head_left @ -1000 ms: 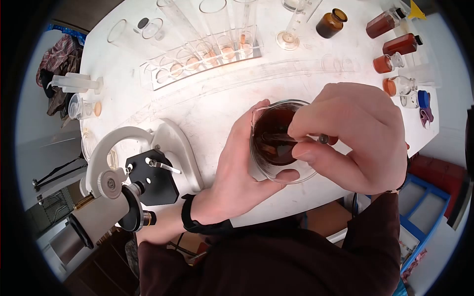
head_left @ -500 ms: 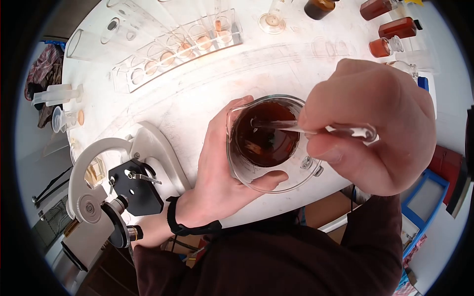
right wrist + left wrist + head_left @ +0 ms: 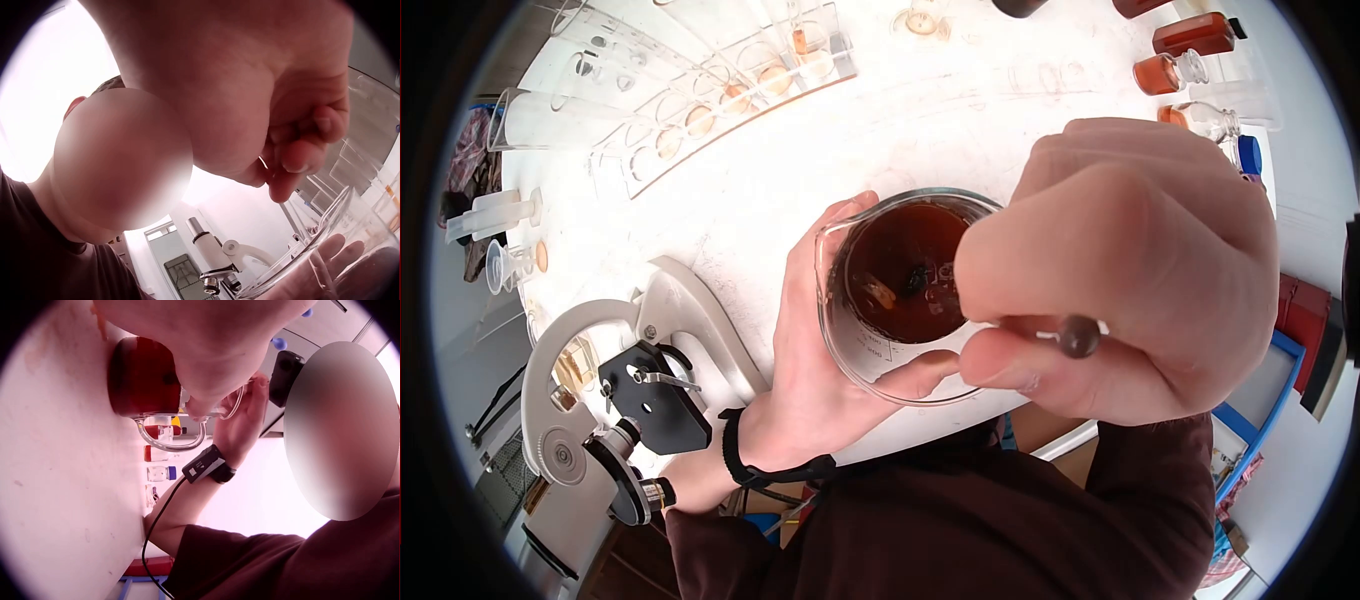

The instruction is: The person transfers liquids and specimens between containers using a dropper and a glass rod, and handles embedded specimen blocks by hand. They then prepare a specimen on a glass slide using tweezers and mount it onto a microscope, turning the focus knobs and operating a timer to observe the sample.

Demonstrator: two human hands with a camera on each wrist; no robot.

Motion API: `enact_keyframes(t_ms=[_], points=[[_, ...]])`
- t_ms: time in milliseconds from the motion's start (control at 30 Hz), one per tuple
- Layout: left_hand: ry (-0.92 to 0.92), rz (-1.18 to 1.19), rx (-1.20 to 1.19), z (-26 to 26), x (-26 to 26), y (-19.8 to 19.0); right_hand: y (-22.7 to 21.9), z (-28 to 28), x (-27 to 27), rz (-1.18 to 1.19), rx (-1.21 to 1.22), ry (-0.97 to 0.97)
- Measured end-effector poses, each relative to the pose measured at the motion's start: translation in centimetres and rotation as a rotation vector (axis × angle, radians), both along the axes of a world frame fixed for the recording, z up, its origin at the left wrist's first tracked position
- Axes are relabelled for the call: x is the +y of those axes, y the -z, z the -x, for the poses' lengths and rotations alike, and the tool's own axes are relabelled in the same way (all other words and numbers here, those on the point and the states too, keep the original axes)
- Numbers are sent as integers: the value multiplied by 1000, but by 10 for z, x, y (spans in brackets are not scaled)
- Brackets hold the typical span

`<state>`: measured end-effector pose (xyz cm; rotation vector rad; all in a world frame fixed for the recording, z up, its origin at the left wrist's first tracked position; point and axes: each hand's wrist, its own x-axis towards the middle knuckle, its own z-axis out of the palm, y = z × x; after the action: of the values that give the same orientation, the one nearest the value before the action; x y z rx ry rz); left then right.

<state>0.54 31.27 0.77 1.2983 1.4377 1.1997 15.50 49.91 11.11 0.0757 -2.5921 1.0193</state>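
1. Right hand: thumb and forefinger pinch a glass rod; its rounded upper end shows beside the thumb, while its lower end is hidden in the head view.
2. Half a second ago the rod lay slanted over the jug, its tip in sight; now it looks steeper and the hand covers part of the opening; I read this as the rod being worked through the dark red liquid, though its depth cannot be told.
3. Left hand: fingers wrapped round the jug, thumb at the near rim; that grip matches before, so the jug seems steady, apparently upright on the table.
4. Farther out: microscope to the left; tube rack beyond; red bottle at far right.
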Motion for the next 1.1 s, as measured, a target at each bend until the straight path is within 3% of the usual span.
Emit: enact_keyframes(t_ms=[367, 467, 567, 667, 867, 967, 1033, 1100], points=[[-6, -84, -9, -3, -1, -2, 6, -2, 3, 1, 90, 109], [-23, -67, 54, -3, -3, -3, -1, -3, 5, -122, 29, 71], [-35, -77, 57, -5, -4, -3, 3, -4, -1, -51, 26, 133], [-39, -19, -8, -5, -4, -4, 2, 1, 0, 16, 24, 0], [-47, 95, -139, -6, -4, -8, 10, 2, -5, -49, 83, 59], [-51, 134, -183, -5, -4, -8, 17, 0, -8, 102, 135, 178], [-32, -35, 37, -3, -3, -4, 14, -1, -12, 138, 100, 224], [-15, -55, 50, -2, -2, -3, 10, -1, -14, 173, 66, 269]])
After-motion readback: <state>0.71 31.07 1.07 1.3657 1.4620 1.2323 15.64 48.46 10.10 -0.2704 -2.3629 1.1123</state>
